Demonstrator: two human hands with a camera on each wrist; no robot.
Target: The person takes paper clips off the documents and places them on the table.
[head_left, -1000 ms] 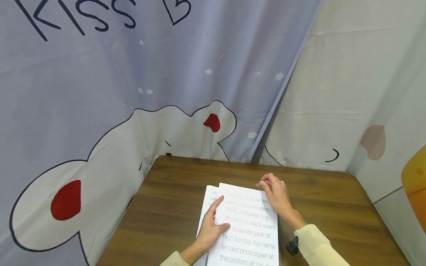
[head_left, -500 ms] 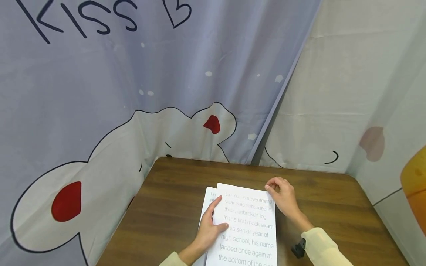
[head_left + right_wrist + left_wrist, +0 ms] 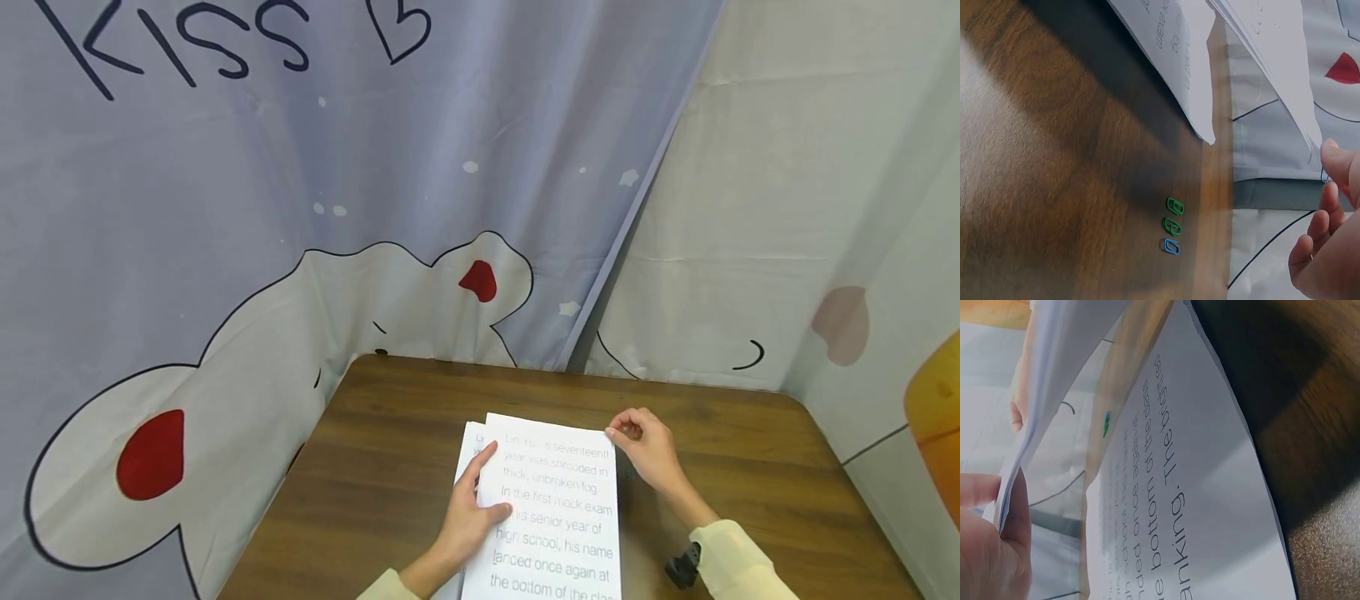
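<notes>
My left hand (image 3: 467, 518) grips a raised stack of white printed sheets (image 3: 558, 500) by its left edge, thumb on top. In the left wrist view the sheets (image 3: 1063, 369) stand edge-on between thumb and fingers. At the stack's top right corner, my right hand (image 3: 651, 452) pinches a small blue paper clip (image 3: 1324, 175) between thumb and index finger. The clip sits at the paper corner; whether it has slid over the sheets I cannot tell. More printed paper (image 3: 1210, 481) lies on the table beneath the raised stack.
Two green paper clips (image 3: 1173, 216) and a blue paper clip (image 3: 1170, 246) lie in a row on the brown wooden table (image 3: 375, 467), right of the paper. A printed curtain (image 3: 375, 167) hangs behind the table's far edge.
My right hand has moved slightly right and down, from above the stack's top edge to its top right corner. The stack has shifted slightly left; my left hand keeps its grip.
</notes>
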